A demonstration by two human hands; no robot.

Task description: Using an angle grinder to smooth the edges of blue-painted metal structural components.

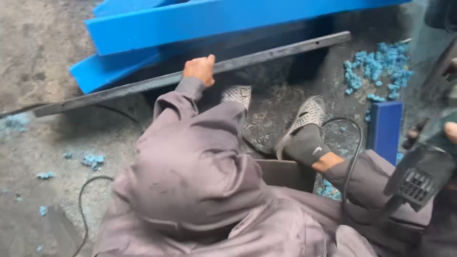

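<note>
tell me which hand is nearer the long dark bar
Left. The left hand rests right on the long dark bar; the right hand is far off at the frame's right edge by the black power tool.

A rough grey concrete floor fills the view. Blue foam crumbs lie scattered at two o'clock, fewer at nine.
</note>
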